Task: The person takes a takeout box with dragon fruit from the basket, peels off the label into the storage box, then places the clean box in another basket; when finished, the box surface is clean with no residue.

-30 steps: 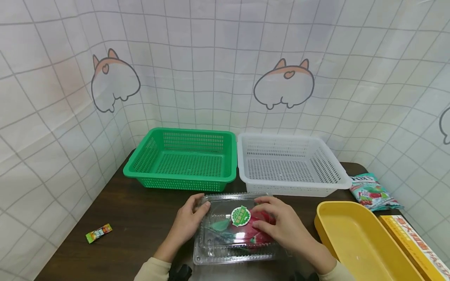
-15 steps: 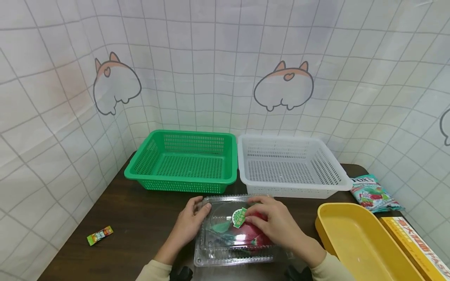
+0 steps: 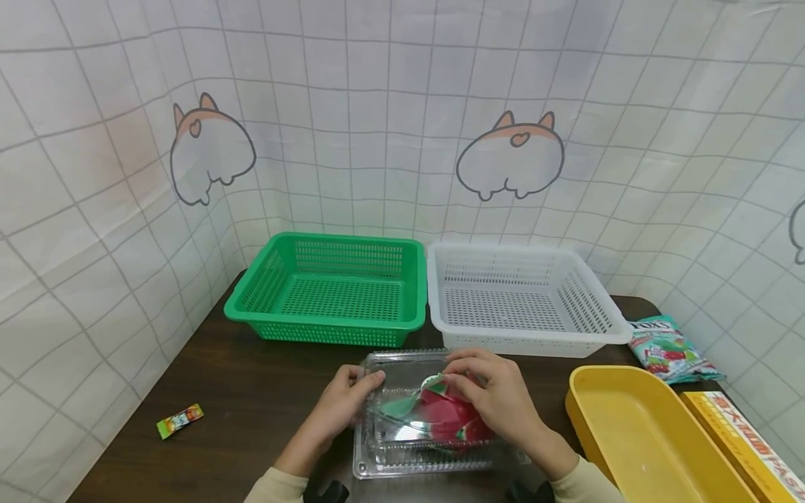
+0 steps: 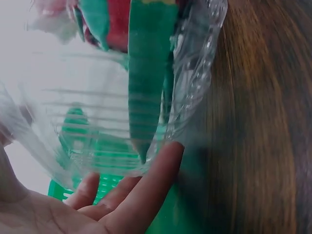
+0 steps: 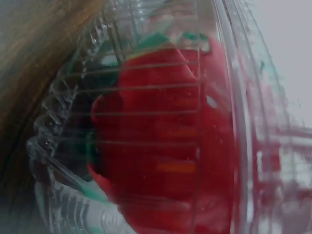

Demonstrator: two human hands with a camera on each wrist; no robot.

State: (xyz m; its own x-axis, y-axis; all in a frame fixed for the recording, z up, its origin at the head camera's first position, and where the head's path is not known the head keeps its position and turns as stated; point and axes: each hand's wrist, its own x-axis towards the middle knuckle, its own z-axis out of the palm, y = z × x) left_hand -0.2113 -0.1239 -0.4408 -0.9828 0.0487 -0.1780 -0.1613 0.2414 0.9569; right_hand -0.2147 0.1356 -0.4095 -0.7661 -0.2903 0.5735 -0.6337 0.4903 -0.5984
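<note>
A clear plastic clamshell box lies on the dark wooden table in front of me. Through its lid shows a red thing with long green pointed tips, much like a dragon fruit. My left hand grips the box's left side, thumb over the upper edge; the left wrist view has its fingers along the outer wall. Between thumb and fingertips, my right hand pinches a green and white sticker, partly lifted and folded up from the lid. The right wrist view shows the red thing through the ribbed wall.
Behind the box stand a green basket and a white basket. A yellow tray, a teal snack bag and a yellow-and-white carton are at the right. One small candy packet lies at the left.
The sticker lay flat on the lid a second ago; its right side has since been lifted and folded leftward by my right hand. My left hand has shifted slightly lower along the box.
</note>
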